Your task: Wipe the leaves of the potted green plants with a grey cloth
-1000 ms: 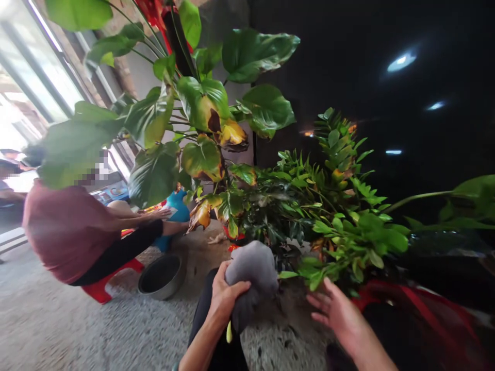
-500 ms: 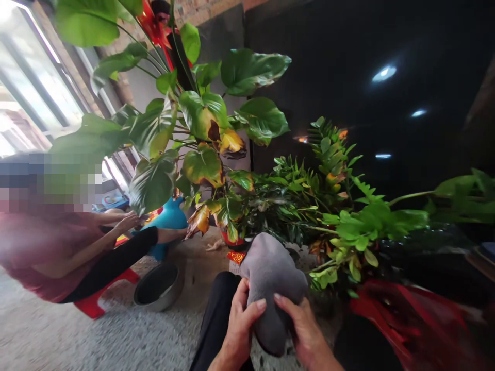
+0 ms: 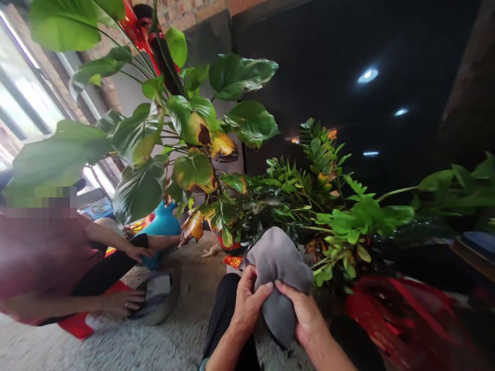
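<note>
A soft grey plush fabric piece (image 3: 280, 252) with rounded lobes hangs between my hands, low in the middle of the head view. My left hand (image 3: 247, 293) grips its left side, the thumb pressed on its front. My right hand (image 3: 303, 306) holds its right side, and the two thumb tips almost meet at its middle. Below the thumbs, a darker grey flap narrows to a point over my lap. Most of my fingers are hidden behind the fabric.
Left, a person (image 3: 42, 252) sits on a red stool (image 3: 79, 324), one hand at a grey basin (image 3: 170, 304). A big-leaved plant (image 3: 193, 170) and smaller green plants (image 3: 286, 190) stand ahead. A blue vase-shaped object (image 3: 164, 224) is behind; a red bag (image 3: 402, 314) lies right.
My thumbs have come closer together on the grey fabric piece, and its lower flap looks narrower. The person at left has leaned forward, and one hand has moved down to the basin.
</note>
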Motion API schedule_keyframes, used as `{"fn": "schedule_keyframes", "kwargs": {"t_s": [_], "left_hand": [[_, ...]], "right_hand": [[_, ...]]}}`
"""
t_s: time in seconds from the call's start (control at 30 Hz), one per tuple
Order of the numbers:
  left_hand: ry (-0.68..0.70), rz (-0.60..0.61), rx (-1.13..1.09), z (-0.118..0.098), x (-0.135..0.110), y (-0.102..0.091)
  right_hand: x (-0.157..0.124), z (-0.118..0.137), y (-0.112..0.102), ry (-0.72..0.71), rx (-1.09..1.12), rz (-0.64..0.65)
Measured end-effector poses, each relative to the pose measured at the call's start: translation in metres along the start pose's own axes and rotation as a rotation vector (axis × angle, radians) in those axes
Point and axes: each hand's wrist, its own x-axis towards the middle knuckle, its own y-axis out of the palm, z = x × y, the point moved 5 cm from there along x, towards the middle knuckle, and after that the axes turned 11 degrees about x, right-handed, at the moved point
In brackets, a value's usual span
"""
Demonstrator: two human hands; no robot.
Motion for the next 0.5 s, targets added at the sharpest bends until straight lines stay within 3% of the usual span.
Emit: {"fn": "schedule_keyframes", "kwargs": {"t_s": [0.1, 0.23, 0.3, 0.37, 0.43, 0.5], "left_hand": [[0.065, -0.076, 0.034, 0.000, 0.020, -0.015], [0.025, -0.426, 0.040, 0.012, 0.061, -0.050], [-0.046, -0.471, -0.046, 0.027, 0.080, -0.060], [-0.108, -0.462, -0.154, 0.043, 0.094, -0.066], [-0.132, -0.439, -0.242, 0.055, 0.103, -0.070], [-0.119, -0.408, -0.305, 0.062, 0.107, -0.074]], "right_hand": [[0.004, 0.023, 0.015, -0.190, -0.035, 0.036], [0.018, 0.052, 0.042, -0.439, -0.106, 0.115], [0.029, 0.046, 0.037, -0.346, -0.048, 0.041], [0.035, 0.025, 0.024, -0.144, 0.009, -0.029], [0.029, 0.005, 0.013, 0.010, 0.013, -0.045], [0.016, -0.006, 0.016, 0.058, -0.016, -0.005]]}}
